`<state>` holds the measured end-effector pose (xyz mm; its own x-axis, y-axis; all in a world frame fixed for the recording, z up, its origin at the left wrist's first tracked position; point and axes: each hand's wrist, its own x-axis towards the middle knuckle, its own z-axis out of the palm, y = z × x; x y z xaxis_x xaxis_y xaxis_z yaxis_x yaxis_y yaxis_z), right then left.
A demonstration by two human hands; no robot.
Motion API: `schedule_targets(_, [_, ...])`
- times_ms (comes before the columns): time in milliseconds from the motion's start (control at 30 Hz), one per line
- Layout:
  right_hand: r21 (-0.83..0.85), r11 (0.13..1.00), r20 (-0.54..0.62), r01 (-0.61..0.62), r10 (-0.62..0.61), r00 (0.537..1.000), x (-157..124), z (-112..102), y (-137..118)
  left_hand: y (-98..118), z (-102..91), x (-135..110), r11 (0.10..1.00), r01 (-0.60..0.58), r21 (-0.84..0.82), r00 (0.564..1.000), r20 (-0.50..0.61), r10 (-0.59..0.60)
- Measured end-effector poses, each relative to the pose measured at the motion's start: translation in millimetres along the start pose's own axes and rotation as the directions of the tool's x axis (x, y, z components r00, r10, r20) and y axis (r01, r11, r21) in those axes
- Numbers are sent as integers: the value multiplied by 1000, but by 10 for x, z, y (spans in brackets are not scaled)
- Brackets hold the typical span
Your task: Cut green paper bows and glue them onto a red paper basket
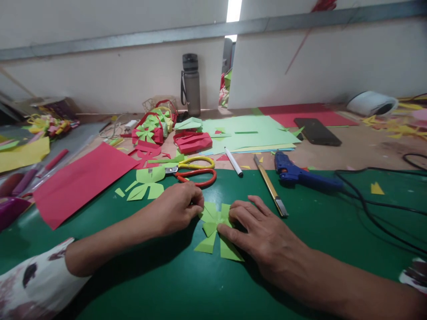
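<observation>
A light-green paper flower cutout (209,229) with several petals lies on the green mat in front of me, one small flap folded up near its middle. My left hand (180,204) pinches the edge of its upper-left petal between thumb and fingertips. My right hand (258,231) rests over its right side, fingers apart, thumb near the centre. Part of the right petals is hidden under those fingers. Beyond my left hand lies another light-green paper cutout (147,183), near scissors (196,171) with one yellow and one red handle.
A box cutter (271,186) and a blue glue gun (300,173) with its black cable lie to the right. Farther back are a white marker (233,162), green paper sheets (260,133), a phone (316,131) and a bottle (192,89). Red paper (86,178) lies left.
</observation>
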<state>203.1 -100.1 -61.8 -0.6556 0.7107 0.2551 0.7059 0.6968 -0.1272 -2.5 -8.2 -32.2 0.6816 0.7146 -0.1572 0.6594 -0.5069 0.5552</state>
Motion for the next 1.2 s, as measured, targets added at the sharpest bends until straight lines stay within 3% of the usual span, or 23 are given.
schedule_targets(167, [12, 1000, 24, -25, 25, 999, 0, -15, -9, -39, -104, -58, 988, 31, -151, 999, 23, -28])
schedule_targets(333, [15, 1000, 34, -23, 23, 999, -13, -8, -6, -29, -105, -72, 997, 42, 61, 998, -48, -39])
schedule_targets(467, [11, 1000, 25, -15, 15, 1000, -25, -2, -9, 57, 18, -71, 992, 61, 106, 998, -25, -58])
schedule_targets(567, [10, 1000, 38, -15, 14, 999, -27, -9, -14, 80, 72, -97, 997, 79, -5, 997, -14, -80])
schedule_targets(633, [10, 1000, 47, -21, 20, 999, -25, -13, -15, 66, 66, -114, 981, 88, -171, 996, 1, -90])
schedule_targets(733, [10, 1000, 38, -22, 22, 999, -18, -10, -13, 39, 16, -119, 896, 69, -439, 998, 18, -68])
schedule_targets(867, [1, 1000, -1, -1, 1, 1000, -7, -7, -8, 34, -12, -91, 766, 91, -636, 996, 42, -84])
schedule_targets(967, [-5, 1000, -14, 3, -3, 1000, -2, -9, -12, 32, 33, -61, 688, 126, -715, 992, 88, -90])
schedule_targets(1067, [-2, 1000, 10, -9, 9, 1000, -4, -8, -20, 20, 56, -31, 679, 163, -715, 980, 200, -25])
schedule_targets(1200, [-7, 1000, 37, -10, 11, 999, -14, -8, -19, -42, -38, 37, 696, 179, -695, 914, 379, 144])
